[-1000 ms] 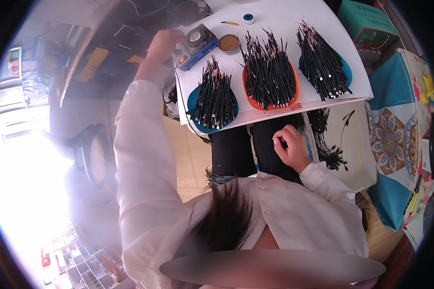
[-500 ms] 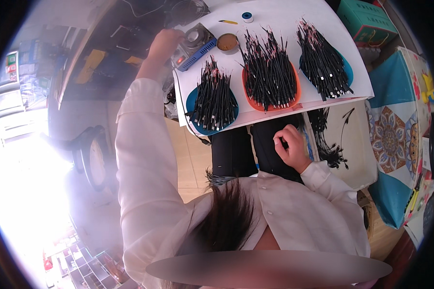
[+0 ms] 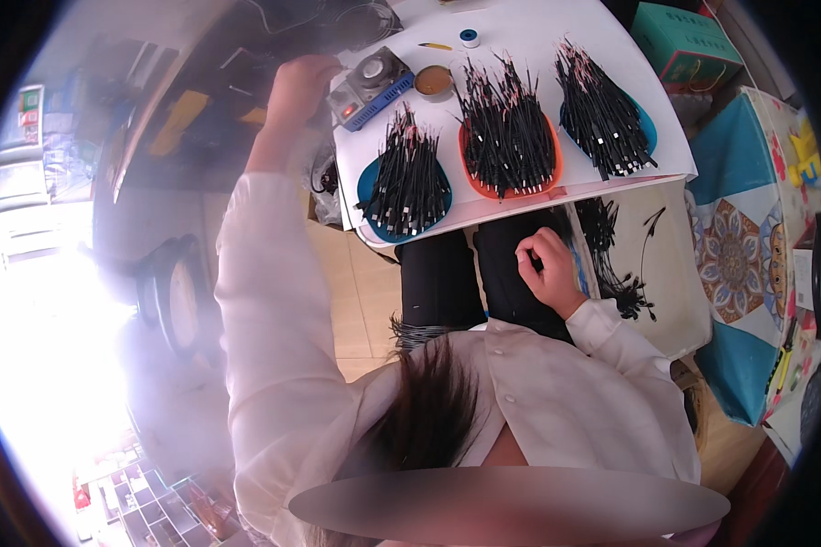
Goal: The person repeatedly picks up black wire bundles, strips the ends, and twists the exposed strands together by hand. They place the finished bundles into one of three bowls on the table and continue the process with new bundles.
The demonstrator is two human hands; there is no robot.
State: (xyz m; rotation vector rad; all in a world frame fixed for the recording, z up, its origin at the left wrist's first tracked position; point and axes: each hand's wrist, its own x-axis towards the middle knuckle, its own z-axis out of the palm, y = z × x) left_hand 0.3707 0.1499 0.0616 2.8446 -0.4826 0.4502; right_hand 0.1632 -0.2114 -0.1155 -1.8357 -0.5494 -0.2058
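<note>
The left hand (image 3: 303,87) is stretched out past the left edge of the white surface (image 3: 529,32), just beside the small grey box (image 3: 371,76) with a dial and a blue base. Against a second ago it sits in nearly the same place, shifted only a little, so the reach toward the box is being held rather than finished. Its fingers curl away from view; whether they grip anything cannot be told.

On the surface, left to right, lie a blue tray (image 3: 370,186), an orange tray (image 3: 469,179) and another blue tray (image 3: 646,117), each heaped with thin black cables (image 3: 506,128) whose tips show pale or reddish ends. Behind them stand a round brown tin (image 3: 433,80) and a small blue-and-white spool (image 3: 469,37).

The right hand (image 3: 547,272) rests in the lap below the surface edge, unmoved from before, loosely closed with fingers bent inward; it seems to pinch something dark, though that is too small to confirm. Just to its right more loose cables (image 3: 611,246) hang over a white sheet.
</note>
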